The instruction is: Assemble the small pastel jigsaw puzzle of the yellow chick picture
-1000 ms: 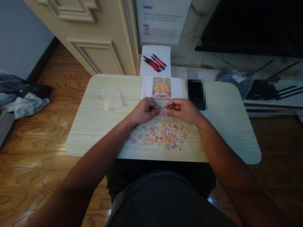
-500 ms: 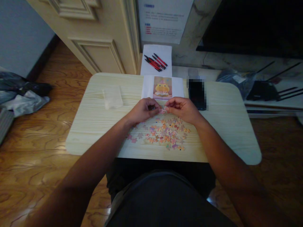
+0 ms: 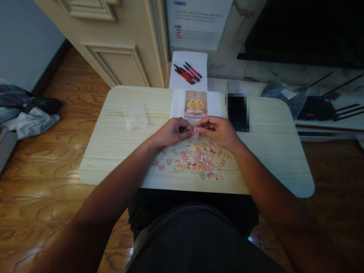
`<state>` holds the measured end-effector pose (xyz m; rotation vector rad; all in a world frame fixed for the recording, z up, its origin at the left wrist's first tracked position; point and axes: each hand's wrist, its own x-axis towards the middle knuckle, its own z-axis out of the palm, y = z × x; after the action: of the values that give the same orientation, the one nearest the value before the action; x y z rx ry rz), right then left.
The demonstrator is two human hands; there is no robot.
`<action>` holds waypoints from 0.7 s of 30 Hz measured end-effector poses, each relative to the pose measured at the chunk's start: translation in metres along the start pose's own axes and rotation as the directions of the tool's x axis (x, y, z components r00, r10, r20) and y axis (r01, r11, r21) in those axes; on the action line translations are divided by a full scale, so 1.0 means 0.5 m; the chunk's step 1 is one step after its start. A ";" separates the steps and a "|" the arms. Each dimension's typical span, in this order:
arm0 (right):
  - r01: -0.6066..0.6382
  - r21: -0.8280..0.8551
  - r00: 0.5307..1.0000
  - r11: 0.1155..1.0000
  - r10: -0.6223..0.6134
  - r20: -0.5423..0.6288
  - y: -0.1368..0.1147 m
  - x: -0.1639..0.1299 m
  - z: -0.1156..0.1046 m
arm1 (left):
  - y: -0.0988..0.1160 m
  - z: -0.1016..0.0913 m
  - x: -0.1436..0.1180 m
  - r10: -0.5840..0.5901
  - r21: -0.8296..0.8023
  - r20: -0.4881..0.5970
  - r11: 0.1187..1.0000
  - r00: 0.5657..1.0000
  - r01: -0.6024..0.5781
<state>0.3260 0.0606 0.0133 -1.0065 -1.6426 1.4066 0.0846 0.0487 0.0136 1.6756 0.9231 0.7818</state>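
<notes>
My left hand [image 3: 171, 133] and my right hand [image 3: 217, 131] meet over the far edge of a loose heap of small pastel puzzle pieces [image 3: 196, 160] on a pale wooden table [image 3: 119, 151]. Between the fingertips of both hands sits a pink puzzle piece [image 3: 195, 132], pinched from either side. Just beyond the hands lies a white sheet with a picture of a yellow duck [image 3: 195, 103].
A dark phone [image 3: 238, 110] lies right of the picture, and a clear plastic bag [image 3: 135, 115] lies on the table's left. Red and black pens [image 3: 187, 72] rest on paper behind the table. Crumpled bags [image 3: 25, 113] lie on the wooden floor at left.
Both hands stay together over the pile's far edge, and their fingers have shifted slightly around the pink piece. The camera has tilted a little.
</notes>
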 end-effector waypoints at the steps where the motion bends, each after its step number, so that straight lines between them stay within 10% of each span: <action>1: 0.001 -0.007 1.000 1.000 -0.001 -0.005 -0.001 0.000 0.000 | 0.000 0.000 0.000 0.005 0.001 0.001 1.000 1.000 -0.005; 21: -0.027 -0.049 0.999 0.998 0.029 0.033 0.006 0.003 -0.018 | -0.007 0.003 0.002 -0.003 -0.039 -0.017 0.999 1.000 0.003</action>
<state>0.3336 0.0659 0.0114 -1.0426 -1.7006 1.4152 0.0856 0.0493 0.0096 1.6354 0.9168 0.8086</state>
